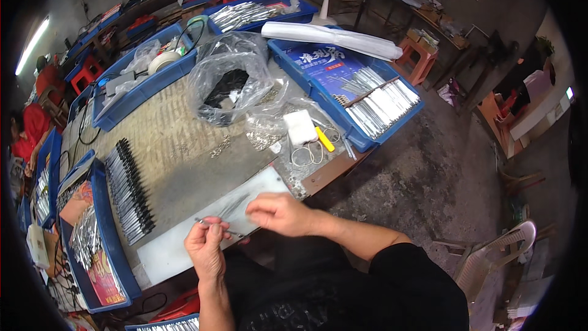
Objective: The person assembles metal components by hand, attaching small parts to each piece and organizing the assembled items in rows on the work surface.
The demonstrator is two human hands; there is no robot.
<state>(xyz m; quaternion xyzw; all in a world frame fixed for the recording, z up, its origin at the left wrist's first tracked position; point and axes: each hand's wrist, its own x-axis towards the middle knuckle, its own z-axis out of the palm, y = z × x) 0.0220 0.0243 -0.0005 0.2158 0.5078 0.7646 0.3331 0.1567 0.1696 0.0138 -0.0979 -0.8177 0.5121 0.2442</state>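
My left hand (pixel 208 242) pinches a thin metal rod (pixel 224 228) between thumb and fingers, above the near edge of a white board (pixel 177 251). The rod lies slanted, its right end pointing toward my right hand (pixel 283 213). That hand hovers over the board with fingers curled together and slightly blurred; what they hold, if anything, is too small to make out. Dark smudges mark the board between the hands. Farther left on the table, a long row of dark-tipped metal rods (pixel 128 190) lies side by side.
Left of the row stands a blue bin (pixel 116 245) with metal parts. Small metal pieces (pixel 263 138) lie beside an open clear plastic bag (pixel 226 79). A yellow-handled tool (pixel 324 139) and a white block (pixel 300 127) sit farther right, near a blue tray (pixel 367 141) of rods.
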